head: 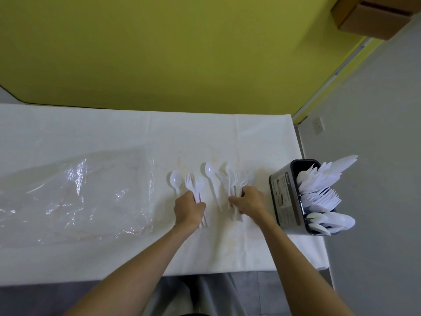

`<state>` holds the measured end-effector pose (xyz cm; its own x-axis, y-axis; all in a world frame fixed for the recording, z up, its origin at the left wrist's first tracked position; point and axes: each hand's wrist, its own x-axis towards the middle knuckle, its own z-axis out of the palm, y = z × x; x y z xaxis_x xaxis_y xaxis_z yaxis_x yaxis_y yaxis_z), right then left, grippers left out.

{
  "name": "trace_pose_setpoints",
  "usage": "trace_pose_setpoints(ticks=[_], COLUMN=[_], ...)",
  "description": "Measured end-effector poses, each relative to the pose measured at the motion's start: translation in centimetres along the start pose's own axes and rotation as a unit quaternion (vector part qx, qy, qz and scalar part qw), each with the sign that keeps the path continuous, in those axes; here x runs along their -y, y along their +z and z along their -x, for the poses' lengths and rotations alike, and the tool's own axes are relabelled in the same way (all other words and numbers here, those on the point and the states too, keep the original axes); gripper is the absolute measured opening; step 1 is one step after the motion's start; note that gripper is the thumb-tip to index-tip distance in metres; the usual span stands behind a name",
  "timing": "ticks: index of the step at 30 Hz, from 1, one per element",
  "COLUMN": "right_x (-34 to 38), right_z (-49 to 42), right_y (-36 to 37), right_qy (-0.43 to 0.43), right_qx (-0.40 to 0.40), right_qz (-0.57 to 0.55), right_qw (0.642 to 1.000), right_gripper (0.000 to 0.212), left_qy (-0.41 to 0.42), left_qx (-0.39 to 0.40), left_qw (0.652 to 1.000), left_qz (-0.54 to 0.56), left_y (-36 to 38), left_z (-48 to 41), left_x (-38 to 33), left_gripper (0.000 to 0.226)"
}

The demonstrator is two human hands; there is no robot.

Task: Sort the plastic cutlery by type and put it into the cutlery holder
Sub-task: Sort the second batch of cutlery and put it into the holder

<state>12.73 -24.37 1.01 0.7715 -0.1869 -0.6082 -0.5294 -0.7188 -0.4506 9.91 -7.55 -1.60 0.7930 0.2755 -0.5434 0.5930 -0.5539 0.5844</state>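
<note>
All the loose cutlery is one plain white. That goes for the white plastic forks [193, 182] held in the left hand [188, 208], the white plastic spoon [175, 179] just left of that hand, the second white spoon [210, 173] between the hands, and the white cutlery bundle [237, 179] gripped by the right hand [249, 201]. Right of the right hand, the dark grey rectangular metal cutlery holder [287, 201] bears a paler grey printed label and holds more white pieces. Under both hands, the white tablecloth [114, 128] shows faint orange-brown stains. Left of the left hand, the clear plastic sheet [79, 197] glints white. Beyond the hands, the wall [182, 53] is flat yellow-green.
</note>
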Motion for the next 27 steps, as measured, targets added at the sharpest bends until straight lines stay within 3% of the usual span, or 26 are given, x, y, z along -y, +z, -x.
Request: trace_pose_setpoints(ticks=[4, 8, 13, 19, 27], right_x=[-0.4, 0.0, 0.9, 2.9, 2.4], right_z=[-0.1, -0.4, -0.8, -1.6, -1.5], right_y=[-0.7, -0.5, 0.3, 1.0, -0.1], right_qy=[-0.006, 0.004, 0.029, 0.021, 0.035], right_qx=[0.046, 0.047, 0.035, -0.043, -0.100], right_qz=[-0.026, -0.041, -0.068, -0.090, -0.010], right_qw=[0.999, 0.998, 0.997, 0.995, 0.994], right_gripper=[0.017, 0.016, 0.016, 0.035, 0.015], left_qy=[0.003, 0.029, 0.019, -0.006, -0.025], left_qx=[-0.006, 0.007, 0.037, 0.083, 0.099], left_qw=[1.000, 0.999, 0.997, 0.996, 0.981], left_qz=[0.008, -0.036, -0.060, 0.045, 0.166], left_y=[-0.3, -0.5, -0.8, -1.4, -2.2], left_z=[-0.1, -0.3, -0.3, 0.3, 0.4], left_x=[0.3, -0.3, -0.7, 0.7, 2.6], left_gripper=[0.023, 0.040, 0.030, 0.016, 0.022])
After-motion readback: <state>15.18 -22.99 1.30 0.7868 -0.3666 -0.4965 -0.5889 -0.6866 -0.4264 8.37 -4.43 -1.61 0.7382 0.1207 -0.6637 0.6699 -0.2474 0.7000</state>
